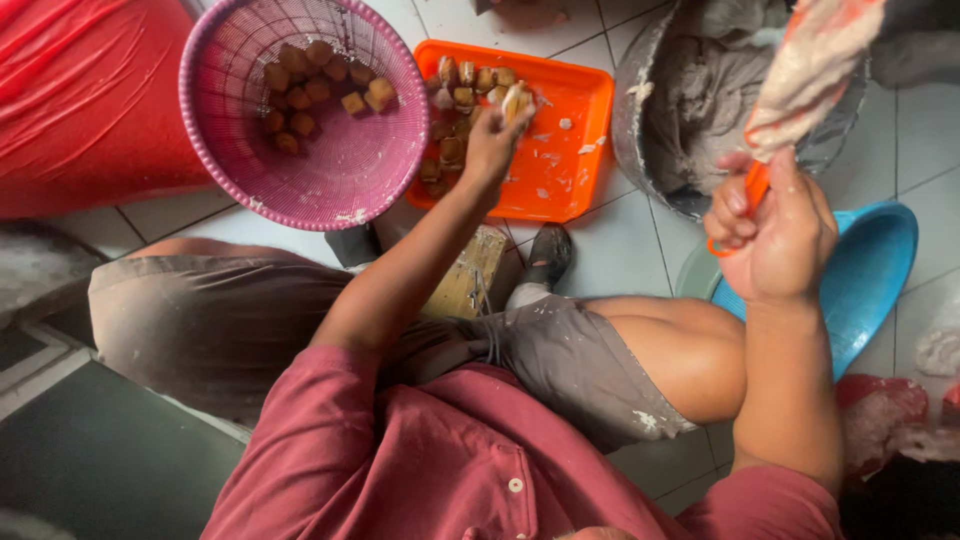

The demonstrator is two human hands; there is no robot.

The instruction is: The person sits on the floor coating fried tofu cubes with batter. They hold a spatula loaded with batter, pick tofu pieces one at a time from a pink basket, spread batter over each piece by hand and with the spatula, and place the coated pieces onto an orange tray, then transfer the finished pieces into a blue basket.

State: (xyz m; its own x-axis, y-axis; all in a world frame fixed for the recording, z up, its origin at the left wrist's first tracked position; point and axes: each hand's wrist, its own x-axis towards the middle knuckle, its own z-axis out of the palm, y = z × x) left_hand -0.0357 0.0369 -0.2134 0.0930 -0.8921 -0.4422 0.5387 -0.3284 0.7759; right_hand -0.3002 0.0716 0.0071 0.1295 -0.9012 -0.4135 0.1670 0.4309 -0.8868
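My left hand (493, 143) reaches over the orange tray (570, 150) and holds a small brown fried cube (516, 100) smeared with pale paste. More brown cubes (450, 110) lie on the tray's left side. A pink plastic basket (340, 170) to the left, tilted toward me, holds several more cubes (310, 85). My right hand (775, 225) is shut on the orange end of a piping bag (810, 70) coated with grey-white paste. The bag's top runs out of view.
A grey basin of pale paste (700, 90) stands behind the right hand. A blue plastic bowl (870, 280) sits at the right. Red plastic sheeting (90, 100) fills the left. I sit on a low wooden stool (468, 275) on white floor tiles.
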